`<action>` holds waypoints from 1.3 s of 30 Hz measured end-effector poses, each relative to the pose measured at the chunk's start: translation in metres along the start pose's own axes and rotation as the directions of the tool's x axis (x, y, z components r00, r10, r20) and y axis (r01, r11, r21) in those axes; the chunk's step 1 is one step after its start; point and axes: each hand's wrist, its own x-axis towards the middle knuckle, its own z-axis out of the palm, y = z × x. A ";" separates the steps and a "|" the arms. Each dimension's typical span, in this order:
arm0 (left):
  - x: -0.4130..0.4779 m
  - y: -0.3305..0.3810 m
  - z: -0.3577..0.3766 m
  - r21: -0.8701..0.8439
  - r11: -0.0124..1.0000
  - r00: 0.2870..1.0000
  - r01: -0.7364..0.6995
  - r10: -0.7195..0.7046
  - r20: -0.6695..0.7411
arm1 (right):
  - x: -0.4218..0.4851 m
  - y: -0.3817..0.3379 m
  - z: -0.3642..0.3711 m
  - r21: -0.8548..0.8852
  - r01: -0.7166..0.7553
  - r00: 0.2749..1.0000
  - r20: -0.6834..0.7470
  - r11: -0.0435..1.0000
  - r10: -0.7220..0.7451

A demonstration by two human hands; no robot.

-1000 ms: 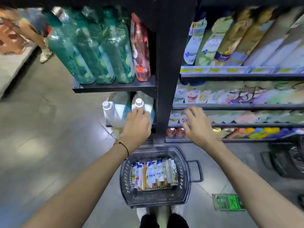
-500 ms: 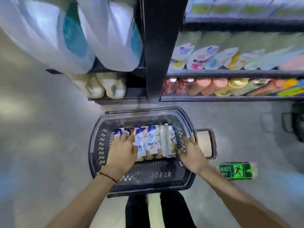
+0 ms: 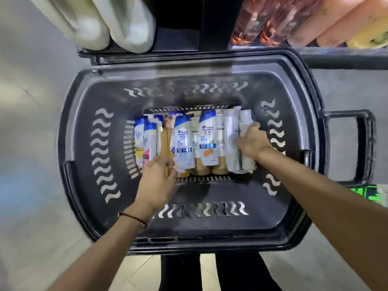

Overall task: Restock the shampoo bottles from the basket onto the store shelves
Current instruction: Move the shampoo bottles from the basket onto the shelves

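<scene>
Reached down into basket (image 3: pixel 79 143); left hand (image 3: pixel 156 181) clasped amber bottle (image 3: pixel 164 139), right hand (image 3: pixel 251 141) clasped white bottle (image 3: pixel 245 120); next pickup started.

Shelf bottles (image 3: pixel 130 28), blurred, are cut by the top edge (labels unreadable); tan bottles (image 3: pixel 219 169) lie half-buried.

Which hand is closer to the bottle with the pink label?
Left. The left hand pinches an amber bottle beside the pink-labelled bottle; the right hand grips white bottles across the basket.
</scene>
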 end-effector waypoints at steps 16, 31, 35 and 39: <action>0.018 0.029 -0.016 0.058 0.998 1.000 0.024 -0.024 -0.002 | -0.063 -0.007 -0.051 0.079 0.264 0.963 -0.069 0.961 -0.259; 0.068 0.145 0.125 0.045 0.999 0.995 0.020 -0.016 -0.096 | -0.107 0.043 -0.144 0.139 0.343 0.862 -0.440 0.929 -0.253; 0.078 0.147 0.129 -0.033 0.997 0.988 0.064 -0.068 -0.142 | -0.114 0.062 -0.136 0.203 0.342 0.871 -0.434 0.917 -0.229; 0.067 0.133 0.095 -0.280 0.960 0.996 -0.013 -0.014 -0.093 | -0.129 0.069 -0.134 0.296 0.322 0.904 -0.378 0.899 -0.200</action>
